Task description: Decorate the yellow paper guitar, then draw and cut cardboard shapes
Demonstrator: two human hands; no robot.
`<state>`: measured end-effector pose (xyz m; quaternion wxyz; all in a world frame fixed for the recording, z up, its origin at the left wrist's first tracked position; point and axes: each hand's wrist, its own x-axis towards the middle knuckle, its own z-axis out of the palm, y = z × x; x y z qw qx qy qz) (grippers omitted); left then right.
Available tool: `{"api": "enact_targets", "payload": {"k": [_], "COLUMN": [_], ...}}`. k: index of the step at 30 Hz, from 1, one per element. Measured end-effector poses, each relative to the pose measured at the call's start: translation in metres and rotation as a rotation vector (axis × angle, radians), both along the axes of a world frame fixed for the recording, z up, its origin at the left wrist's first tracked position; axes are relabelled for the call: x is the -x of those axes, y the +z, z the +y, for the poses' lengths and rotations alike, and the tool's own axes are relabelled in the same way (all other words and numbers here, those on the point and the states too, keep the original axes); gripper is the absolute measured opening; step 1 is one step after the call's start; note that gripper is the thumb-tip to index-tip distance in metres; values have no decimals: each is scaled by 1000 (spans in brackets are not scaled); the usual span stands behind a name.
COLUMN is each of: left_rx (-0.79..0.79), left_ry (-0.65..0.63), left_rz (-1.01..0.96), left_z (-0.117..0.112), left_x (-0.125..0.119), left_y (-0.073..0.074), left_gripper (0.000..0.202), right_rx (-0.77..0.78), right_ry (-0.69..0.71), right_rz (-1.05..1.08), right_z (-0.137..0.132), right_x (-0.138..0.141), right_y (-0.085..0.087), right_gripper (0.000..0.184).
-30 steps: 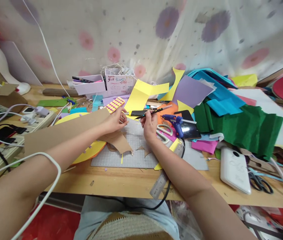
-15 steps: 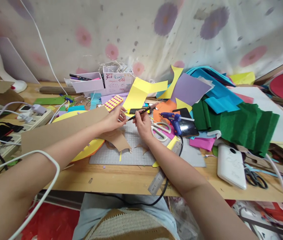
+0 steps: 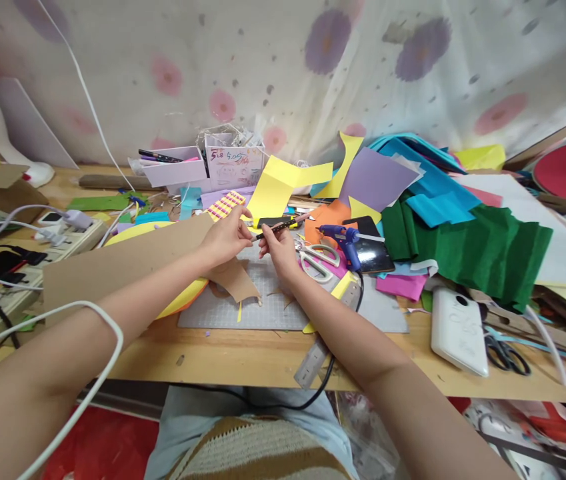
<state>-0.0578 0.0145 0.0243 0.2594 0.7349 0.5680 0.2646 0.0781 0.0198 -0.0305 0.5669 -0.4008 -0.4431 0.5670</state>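
My right hand (image 3: 281,252) is closed around a slim dark pen (image 3: 279,227) with a speckled barrel and a pinkish far end, held slanted above the grey cutting mat (image 3: 223,313). At the pen's near tip, the fingers of my left hand (image 3: 230,235) are pinched together; the exact contact is partly hidden. Under my left forearm lies a large piece of brown cardboard (image 3: 127,257), over a yellow round sheet (image 3: 183,298). White-handled scissors (image 3: 319,261) rest just right of my right hand.
A blue glue gun (image 3: 345,241) lies right of the scissors, its black cord running over a metal ruler (image 3: 313,363). Green crepe paper (image 3: 483,250) and a white power bank (image 3: 459,330) are farther right. Power strips (image 3: 70,243) with cables stand left. Paper boxes (image 3: 235,163) sit behind.
The pen has tilted slightly in my right hand, and that hand has shifted a little left. My left fingers have closed in at the pen's tip. The view has moved slightly.
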Motion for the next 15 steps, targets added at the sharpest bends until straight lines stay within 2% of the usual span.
{"api": "enact_targets", "payload": {"k": [3,6,9,11,13,15], "left_rx": [-33,-59,-9,3,-40,-96], "left_ry": [8,67,55,26,17,29], "left_rz": [269,546,641,571,469,421], "left_z": [13,21,22,23,24,25], "left_x": [2,1,0,3,10,24], "left_y": [4,2,-3,-1,6,17], "left_gripper": [46,46,46,50,52,50], "right_rx": [103,256,262,163,68,-14], "right_ry": [103,248,449,448,352,247], "right_rz": [-58,-302,-551,-669,-844,-1132], "right_z": [4,9,9,7,3,-2], "right_x": [-7,-23,-44,-61,-78,-97], "right_y": [6,15,26,35,41,42], "right_gripper": [37,40,43,41,36,30]}}
